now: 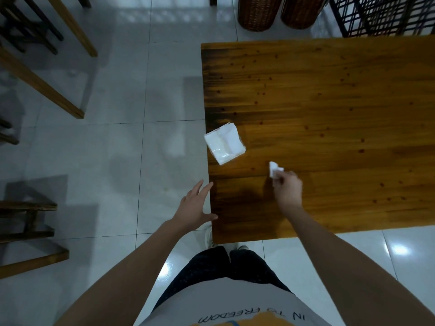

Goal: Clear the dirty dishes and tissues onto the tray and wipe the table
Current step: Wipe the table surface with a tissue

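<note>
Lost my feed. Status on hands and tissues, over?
Left hand open at table edge. Right hand pinches small tissue. Tissue pack lies apart, nothing blocking.

Folded white tissue near white tissue pack

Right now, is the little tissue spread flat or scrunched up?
Scrunched up. The tissue shows as a small crumpled wad, pinched by the right hand.

L hand: fingers straight; spread | R hand: curled; pinching tissue
</note>
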Motion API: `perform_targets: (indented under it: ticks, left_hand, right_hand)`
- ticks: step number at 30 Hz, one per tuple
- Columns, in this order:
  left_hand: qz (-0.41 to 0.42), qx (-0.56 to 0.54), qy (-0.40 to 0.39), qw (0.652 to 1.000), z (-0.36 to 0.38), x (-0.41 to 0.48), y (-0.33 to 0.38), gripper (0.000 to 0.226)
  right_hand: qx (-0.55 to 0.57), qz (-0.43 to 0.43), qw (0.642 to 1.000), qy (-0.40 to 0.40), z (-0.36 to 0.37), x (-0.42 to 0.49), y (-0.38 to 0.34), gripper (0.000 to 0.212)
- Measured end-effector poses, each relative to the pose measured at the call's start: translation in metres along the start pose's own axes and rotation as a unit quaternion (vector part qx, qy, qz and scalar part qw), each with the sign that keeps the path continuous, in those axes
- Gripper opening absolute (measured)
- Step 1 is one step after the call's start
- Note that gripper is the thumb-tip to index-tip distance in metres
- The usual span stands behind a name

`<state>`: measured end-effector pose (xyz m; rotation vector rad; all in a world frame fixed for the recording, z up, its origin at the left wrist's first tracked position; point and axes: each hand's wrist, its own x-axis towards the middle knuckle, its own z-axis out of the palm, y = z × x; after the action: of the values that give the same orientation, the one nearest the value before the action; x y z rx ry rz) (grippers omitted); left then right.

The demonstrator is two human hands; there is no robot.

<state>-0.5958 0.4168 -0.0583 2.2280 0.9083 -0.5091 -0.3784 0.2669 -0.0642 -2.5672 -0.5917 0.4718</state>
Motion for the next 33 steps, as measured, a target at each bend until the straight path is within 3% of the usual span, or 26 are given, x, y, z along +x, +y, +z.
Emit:
perform_targets:
  ticks: [3, 8, 14, 19, 21, 26, 33]
  left_hand:
    - [0.004, -0.006, 0.000, 1.000, -0.002, 0.004, 0.000, 0.097]
    - [0.015, -0.006, -0.006, 1.000, -0.003, 0.007, 0.003, 0.096]
    - [0.027, -0.003, -0.006, 1.000, -0.003, 0.006, 0.006, 0.093]
    - [0.007, -0.004, 0.004, 1.000, -0.003, 0.005, 0.003, 0.090]
    - [0.004, -0.009, 0.005, 1.000, -0.003, 0.004, 0.001, 0.089]
    - [0.006, -0.020, 0.004, 1.000, -0.004, 0.002, -0.001, 0.089]
    - [0.010, -0.023, -0.009, 1.000, -0.001, 0.008, 0.005, 0.088]
  right_hand:
    - [0.023, 0.068, 0.995, 0.069, -0.020, 0.010, 0.023, 0.020]
    - [0.055, 0.087, 0.992, 0.069, -0.001, 0.006, 0.009, 0.022]
    - [0.033, -0.047, 0.998, -0.040, 0.044, -0.012, -0.047, 0.033]
    - [-0.017, -0.176, 0.981, -0.075, 0.055, -0.017, -0.050, 0.036]
    - [-0.038, -0.161, 0.983, -0.085, 0.047, -0.004, -0.040, 0.038]
    - [-0.005, -0.023, 1.000, 0.004, 0.009, 0.020, -0.014, 0.034]
    - [0.016, -0.001, 1.000, 0.014, 0.021, 0.011, -0.028, 0.028]
